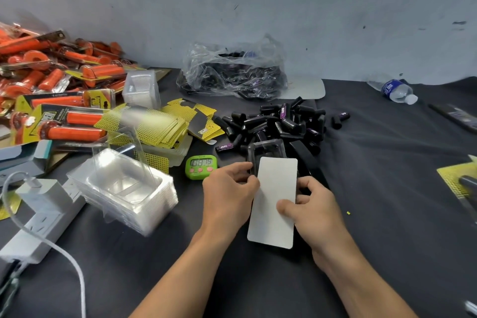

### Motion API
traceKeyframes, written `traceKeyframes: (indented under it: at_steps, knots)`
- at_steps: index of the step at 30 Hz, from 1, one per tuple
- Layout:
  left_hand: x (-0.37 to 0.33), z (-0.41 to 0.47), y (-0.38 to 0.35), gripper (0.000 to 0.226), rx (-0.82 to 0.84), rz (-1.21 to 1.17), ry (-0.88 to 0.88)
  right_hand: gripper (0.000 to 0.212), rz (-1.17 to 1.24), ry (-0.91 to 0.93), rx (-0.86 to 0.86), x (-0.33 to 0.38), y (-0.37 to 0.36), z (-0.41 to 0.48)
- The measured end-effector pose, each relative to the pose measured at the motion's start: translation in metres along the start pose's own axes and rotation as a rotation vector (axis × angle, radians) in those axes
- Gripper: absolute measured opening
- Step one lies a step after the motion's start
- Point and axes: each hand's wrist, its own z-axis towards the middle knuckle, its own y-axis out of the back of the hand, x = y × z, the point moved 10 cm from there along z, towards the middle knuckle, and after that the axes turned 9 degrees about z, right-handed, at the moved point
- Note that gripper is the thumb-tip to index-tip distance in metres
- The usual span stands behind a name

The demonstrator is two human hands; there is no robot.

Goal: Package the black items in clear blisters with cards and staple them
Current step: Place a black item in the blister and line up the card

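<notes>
The left hand [229,188] pinches the left edge and the right hand [315,204] the right edge of a pale round-cornered rectangular card [277,183], apparently to seat it on the clear plastic blister [267,148] beneath, close to the heap of black tubular items [284,121]

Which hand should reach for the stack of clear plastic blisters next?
Left. The stack of clear plastic blisters lies on the side of the left hand. The right hand would have to cross the white rectangular card, and its thumb pins that card, so it can probably hold it alone.
</notes>
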Motion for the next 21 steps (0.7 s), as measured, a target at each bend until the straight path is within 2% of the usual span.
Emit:
traceKeyframes:
  at_steps: [5, 10, 15, 18, 21]
  knots:
    - [-0.008, -0.002, 0.009, 0.03, -0.067, -0.002, -0.052, 0.058, -0.052, -0.043, 0.166, 0.0, -0.006, 0.0]
    - [-0.007, -0.003, 0.017, 0.029, -0.127, -0.048, -0.03, 0.075, -0.079, -0.107, 0.426, 0.005, -0.018, -0.008]
    - [0.007, 0.001, 0.029, 0.032, -0.221, -0.146, 0.087, 0.065, -0.004, -0.235, 0.622, 0.003, -0.026, -0.026]
    - [0.018, 0.004, 0.028, 0.031, -0.215, -0.222, 0.161, 0.054, 0.02, -0.31, 0.745, -0.001, -0.037, -0.039]
    - [0.021, 0.003, 0.025, 0.026, -0.195, -0.255, 0.181, 0.05, 0.029, -0.349, 0.691, -0.008, -0.036, -0.036]
